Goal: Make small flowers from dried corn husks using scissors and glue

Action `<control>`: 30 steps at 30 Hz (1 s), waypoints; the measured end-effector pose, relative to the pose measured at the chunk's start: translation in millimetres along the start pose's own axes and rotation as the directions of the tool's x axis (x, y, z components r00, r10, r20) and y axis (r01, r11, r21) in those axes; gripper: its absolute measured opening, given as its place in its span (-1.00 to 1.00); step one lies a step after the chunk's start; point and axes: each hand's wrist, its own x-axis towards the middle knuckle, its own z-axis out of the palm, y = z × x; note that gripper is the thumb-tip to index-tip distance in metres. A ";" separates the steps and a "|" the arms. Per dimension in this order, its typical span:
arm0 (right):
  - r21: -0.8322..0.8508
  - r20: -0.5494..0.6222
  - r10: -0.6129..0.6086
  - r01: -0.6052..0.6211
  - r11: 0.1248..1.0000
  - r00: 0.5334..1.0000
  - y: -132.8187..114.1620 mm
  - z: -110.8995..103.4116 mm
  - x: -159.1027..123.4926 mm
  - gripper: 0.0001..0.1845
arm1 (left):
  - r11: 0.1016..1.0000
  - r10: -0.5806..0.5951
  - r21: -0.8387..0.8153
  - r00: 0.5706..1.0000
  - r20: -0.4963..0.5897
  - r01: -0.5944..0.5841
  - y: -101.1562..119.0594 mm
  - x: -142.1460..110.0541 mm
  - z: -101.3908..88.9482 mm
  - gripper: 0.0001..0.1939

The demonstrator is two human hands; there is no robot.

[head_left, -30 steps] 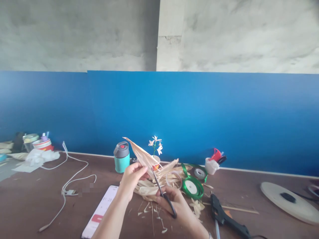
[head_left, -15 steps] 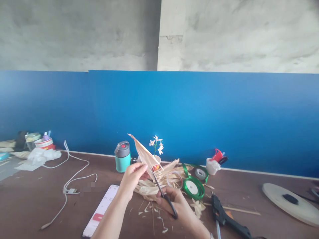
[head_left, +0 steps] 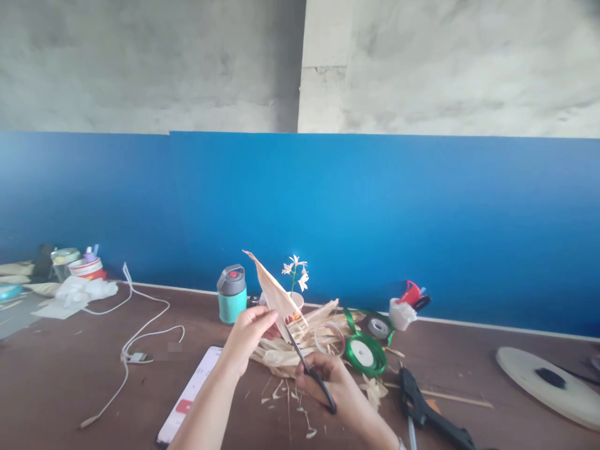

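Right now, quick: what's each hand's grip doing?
Left hand: closed, holding a dried corn husk.
Right hand: closed, holding black-handled scissors.

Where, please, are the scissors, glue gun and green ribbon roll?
Scissors (head_left: 328, 399), head view, black handle.
Glue gun (head_left: 438, 422), head view, black grip.
Green ribbon roll (head_left: 377, 362), head view, wound ribbon edge.

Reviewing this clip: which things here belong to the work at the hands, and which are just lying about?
In the work: left hand holding a dried husk; right hand holding black-handled scissors; husk strips beneath.

Lying about: teal bottle, green ribbon roll, glue gun, phone, white cable.
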 end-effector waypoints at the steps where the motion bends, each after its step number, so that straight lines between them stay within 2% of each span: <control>1: -0.003 0.005 -0.005 0.005 1.000 1.000 0.0 -0.4 -0.1 -0.53 | 1.000 -0.001 0.008 1.000 0.004 0.001 0.3 -0.2 -0.5 -0.76; 13: -0.037 0.068 0.004 -0.001 0.999 0.998 1.1 -7.5 -0.5 -0.58 | 0.997 0.006 0.075 0.999 0.054 -0.011 -3.0 2.5 -6.3 -0.78; 30: -0.052 0.050 0.046 -0.043 0.998 0.998 -5.1 -4.5 -3.7 -0.59 | 0.994 -0.012 0.106 0.998 0.064 0.006 -2.7 2.6 -7.2 -0.77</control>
